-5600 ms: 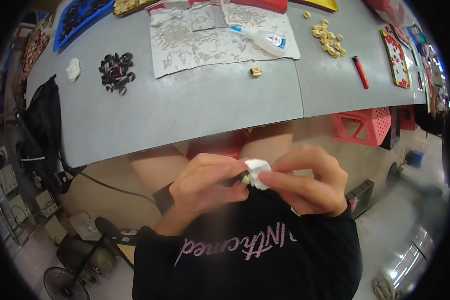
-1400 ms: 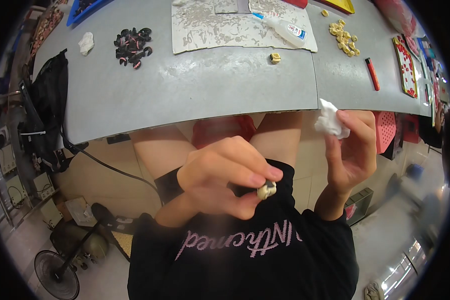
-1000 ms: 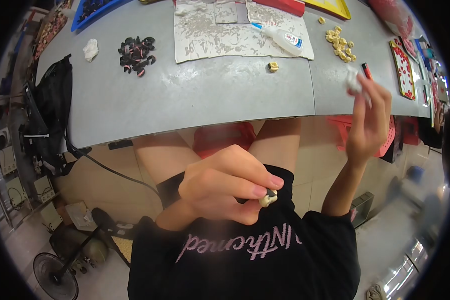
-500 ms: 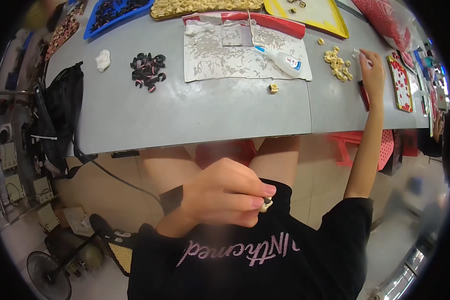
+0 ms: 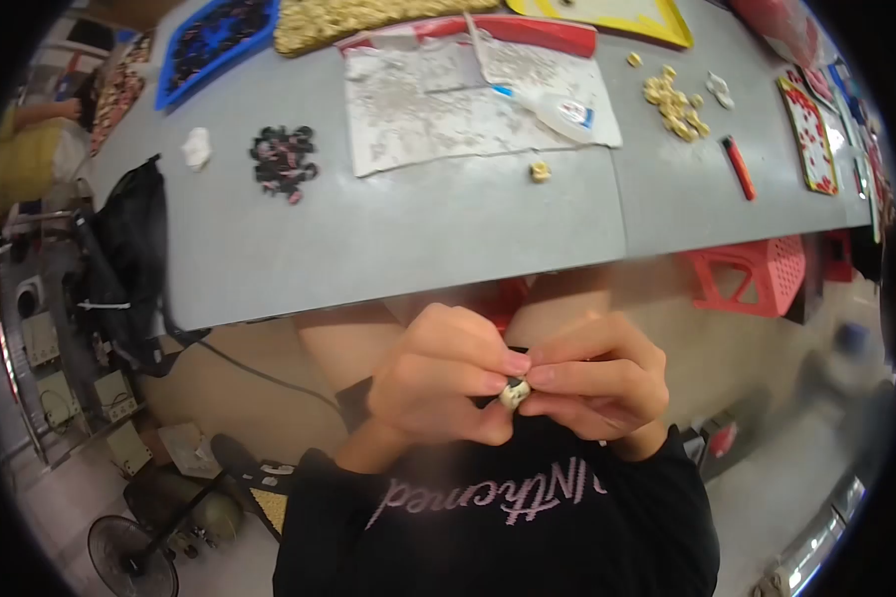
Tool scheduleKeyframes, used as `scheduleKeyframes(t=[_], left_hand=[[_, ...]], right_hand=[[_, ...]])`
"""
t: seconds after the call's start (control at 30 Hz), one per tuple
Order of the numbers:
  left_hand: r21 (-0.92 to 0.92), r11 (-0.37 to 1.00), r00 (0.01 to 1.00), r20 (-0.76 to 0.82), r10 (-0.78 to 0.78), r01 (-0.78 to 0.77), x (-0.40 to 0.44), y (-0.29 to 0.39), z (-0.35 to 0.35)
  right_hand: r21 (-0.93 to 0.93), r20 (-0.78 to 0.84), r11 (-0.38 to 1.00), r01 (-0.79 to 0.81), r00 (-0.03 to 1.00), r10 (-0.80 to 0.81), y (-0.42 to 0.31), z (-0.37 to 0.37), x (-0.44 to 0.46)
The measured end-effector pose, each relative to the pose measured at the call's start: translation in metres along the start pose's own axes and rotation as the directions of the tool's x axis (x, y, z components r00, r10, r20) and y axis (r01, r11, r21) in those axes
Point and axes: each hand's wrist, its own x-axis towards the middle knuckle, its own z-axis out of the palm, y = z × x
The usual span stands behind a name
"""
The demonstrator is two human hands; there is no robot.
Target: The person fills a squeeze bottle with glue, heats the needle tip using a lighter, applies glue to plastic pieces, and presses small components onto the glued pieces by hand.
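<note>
Above my lap, my left hand pinches a small cream-and-black piece between thumb and fingers. My right hand meets it from the other side, with thumb and fingertips closed against the same piece. Fingers cover most of the piece, so its full shape is hidden. On the table beyond, a similar small piece lies by itself near a paper sheet. A squeeze bottle with a blue tip rests on that sheet.
A pile of black-and-pink pieces lies left, a cream pile right. Further out are a blue tray, a yellow tray, a white wad, a red stick-like tool and a red stool.
My right hand has come from the table's right side, by a white scrap, down to the piece in my left hand. The view has shifted slightly.
</note>
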Motion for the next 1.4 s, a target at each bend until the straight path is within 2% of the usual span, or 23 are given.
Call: scheduleKeyframes(t=[0.03,0.1,0.13,0.23,0.37,0.4,0.5,0.53,0.63,0.73,0.8,0.93,1.13,1.4], left_hand=[[0.018,1.000,0.996,0.093,-0.007,0.006,0.004,0.000,-0.007],[0.205,0.978,0.997,0.073,0.018,-0.033,0.001,0.004,-0.004],[0.291,0.955,0.995,0.100,0.028,-0.056,-0.002,0.005,-0.008],[0.428,0.892,0.976,0.211,0.057,-0.145,0.002,0.013,-0.016],[0.434,0.881,0.972,0.212,0.105,-0.190,0.000,0.014,-0.017],[0.439,0.882,0.975,0.204,0.089,-0.172,0.000,0.016,-0.018],[0.489,0.841,0.948,0.308,0.082,-0.232,0.004,0.018,-0.025],[0.512,0.826,0.958,0.268,0.105,-0.234,0.002,0.017,-0.023],[0.465,0.853,0.963,0.226,0.144,-0.237,-0.002,0.014,-0.022],[0.482,0.841,0.949,0.293,0.113,-0.248,0.001,0.017,-0.024],[0.492,0.856,0.969,0.244,0.041,-0.160,-0.002,0.018,-0.024],[0.485,0.866,0.974,0.225,0.009,-0.120,-0.002,0.019,-0.023],[0.510,0.823,0.944,0.317,0.090,-0.250,0.003,0.021,-0.021],[0.513,0.805,0.936,0.322,0.140,-0.297,0.002,0.021,-0.020]], right_hand=[[0.074,-0.016,0.995,-0.061,0.998,0.063,0.003,0.003,0.000],[0.234,-0.010,0.955,-0.181,0.982,0.189,0.005,0.004,-0.007],[0.364,0.014,0.885,-0.289,0.952,0.306,0.001,0.007,-0.009],[0.516,-0.027,0.791,-0.329,0.917,0.399,0.002,0.019,-0.015],[0.395,-0.001,0.864,-0.313,0.940,0.341,-0.002,0.018,-0.011],[0.303,-0.006,0.905,-0.299,0.949,0.316,-0.004,0.016,-0.008],[0.257,0.005,0.931,-0.260,0.963,0.268,-0.003,0.016,-0.005],[0.247,0.006,0.936,-0.250,0.966,0.257,-0.003,0.016,-0.005],[0.253,0.022,0.938,-0.236,0.971,0.238,-0.002,0.014,-0.005],[0.255,0.044,0.933,-0.254,0.967,0.251,-0.003,0.011,-0.005],[0.255,0.056,0.933,-0.253,0.967,0.247,-0.002,0.010,-0.005],[0.260,0.066,0.931,-0.255,0.967,0.247,-0.002,0.010,-0.005],[0.253,0.077,0.930,-0.268,0.963,0.257,-0.001,0.011,-0.006],[0.247,0.095,0.931,-0.267,0.963,0.251,0.000,0.010,-0.006]])
